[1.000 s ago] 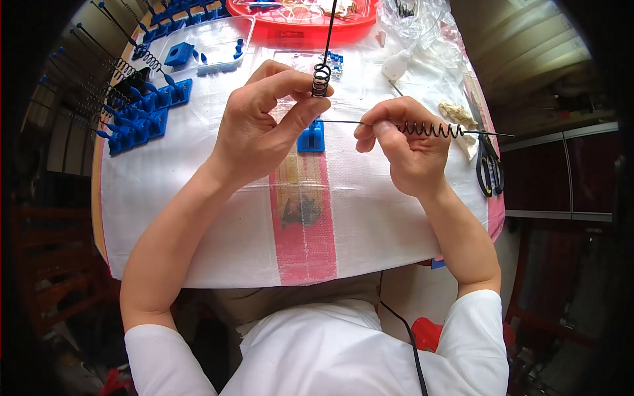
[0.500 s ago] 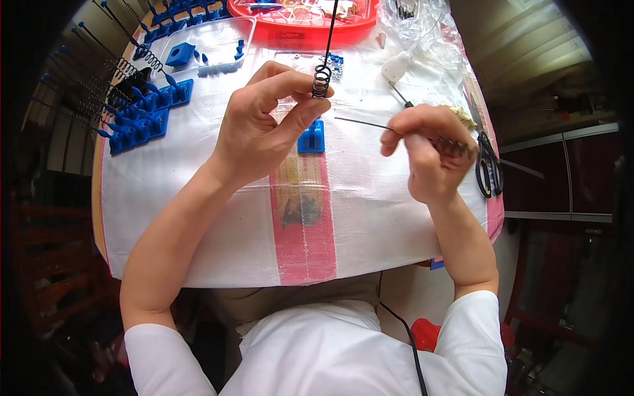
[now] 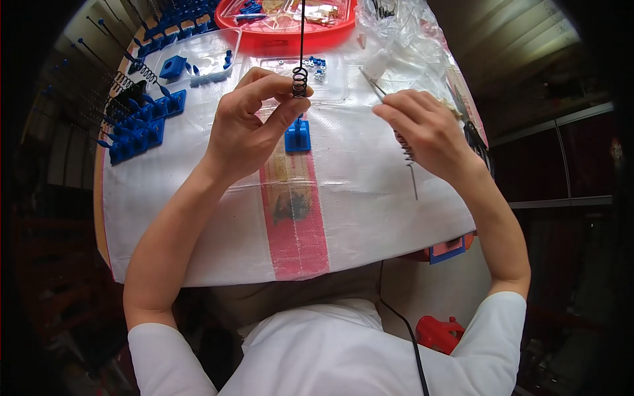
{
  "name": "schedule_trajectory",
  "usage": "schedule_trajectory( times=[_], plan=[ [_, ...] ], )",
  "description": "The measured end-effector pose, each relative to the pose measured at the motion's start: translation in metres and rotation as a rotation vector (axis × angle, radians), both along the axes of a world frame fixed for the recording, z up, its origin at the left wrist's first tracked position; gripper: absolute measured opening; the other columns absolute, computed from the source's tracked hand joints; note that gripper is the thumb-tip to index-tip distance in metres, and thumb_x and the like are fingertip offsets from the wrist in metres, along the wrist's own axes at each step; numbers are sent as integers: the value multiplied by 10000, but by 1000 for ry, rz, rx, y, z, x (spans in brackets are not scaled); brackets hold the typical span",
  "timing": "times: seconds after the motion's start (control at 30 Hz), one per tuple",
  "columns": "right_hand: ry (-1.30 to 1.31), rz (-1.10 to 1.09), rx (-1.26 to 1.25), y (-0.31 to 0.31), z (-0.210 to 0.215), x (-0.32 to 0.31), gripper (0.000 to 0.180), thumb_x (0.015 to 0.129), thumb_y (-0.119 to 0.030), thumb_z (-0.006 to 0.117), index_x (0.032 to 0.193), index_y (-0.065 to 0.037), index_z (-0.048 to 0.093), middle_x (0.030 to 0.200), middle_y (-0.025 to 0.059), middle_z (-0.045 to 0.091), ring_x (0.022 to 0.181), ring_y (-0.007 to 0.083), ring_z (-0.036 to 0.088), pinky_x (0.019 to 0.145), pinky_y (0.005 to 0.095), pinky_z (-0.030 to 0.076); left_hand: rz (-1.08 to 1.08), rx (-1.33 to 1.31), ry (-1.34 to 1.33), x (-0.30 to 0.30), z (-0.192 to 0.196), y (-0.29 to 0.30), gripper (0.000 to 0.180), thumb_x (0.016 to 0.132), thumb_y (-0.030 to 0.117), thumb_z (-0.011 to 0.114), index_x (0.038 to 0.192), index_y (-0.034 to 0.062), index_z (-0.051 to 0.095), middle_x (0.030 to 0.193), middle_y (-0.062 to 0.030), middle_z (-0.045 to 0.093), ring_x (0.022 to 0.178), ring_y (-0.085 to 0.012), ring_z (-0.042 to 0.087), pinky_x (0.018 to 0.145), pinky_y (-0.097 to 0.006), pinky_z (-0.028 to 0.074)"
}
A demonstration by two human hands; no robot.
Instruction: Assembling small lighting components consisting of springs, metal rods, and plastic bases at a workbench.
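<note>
My left hand (image 3: 254, 125) pinches a black coil spring (image 3: 300, 82) between thumb and forefinger. A straight black wire rises from this spring past the top of the view. Just below stands a small blue base (image 3: 298, 136) on the table. My right hand (image 3: 429, 132) is closed round a second dark coil spring (image 3: 405, 150), partly hidden by the palm, whose straight wire end points down toward me. At the fingertips of that hand is a thin metal-shafted tool (image 3: 373, 84); whether they grip it is unclear.
Blue bases with springs (image 3: 139, 142) line the left side. A clear plastic tray (image 3: 208, 76) holds blue parts beside a red basin (image 3: 284, 43). Small blue and white pieces (image 3: 316, 67) lie ahead. Crumpled clear plastic (image 3: 409, 39) covers the back right; scissors (image 3: 477, 142) lie at the right edge.
My right hand has turned palm-down and reached the metal-shafted tool. The wire of its spring, which pointed left, now points toward me. My left hand still pinches its spring.
</note>
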State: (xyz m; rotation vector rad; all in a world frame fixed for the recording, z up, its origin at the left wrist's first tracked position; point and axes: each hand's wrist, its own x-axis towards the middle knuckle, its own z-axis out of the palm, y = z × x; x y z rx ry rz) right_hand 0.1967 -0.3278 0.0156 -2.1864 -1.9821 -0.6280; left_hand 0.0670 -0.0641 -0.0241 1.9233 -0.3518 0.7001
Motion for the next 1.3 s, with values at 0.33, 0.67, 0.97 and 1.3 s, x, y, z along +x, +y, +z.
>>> schedule_trajectory(
  times=[0.33,0.67,0.97,1.3],
  plan=[
    [378,-67,282,35,3,-18,316,801,-6,735,1105,-37,656,948,76,676,849,176,646,693,294,538,-1,-67,90,-3,3,-2,165,875,55,722,1035,21,705,927,-58,638,855,-128,636,749,-255,522],
    [1062,-163,332,86,0,-47,264,820,-109,791,1017,-3,650,865,56,715,769,83,669,702,238,549,-53,-177,170,-4,5,-2,145,892,104,714,1021,39,717,871,-28,694,814,-101,610,751,-263,507],
    [1026,-217,376,92,-5,-54,241,824,-121,789,985,10,667,829,66,723,764,100,691,723,252,564,-30,-140,172,-5,8,0,139,884,87,716,1004,16,720,886,-33,700,822,-104,618,765,-269,512],
    [1138,-213,327,93,-9,-48,266,840,-242,740,932,8,735,797,140,722,721,205,702,680,321,540,-49,-148,147,-6,13,-2,147,869,49,715,1009,5,719,887,-42,679,817,-118,621,754,-273,509]
  ],
)
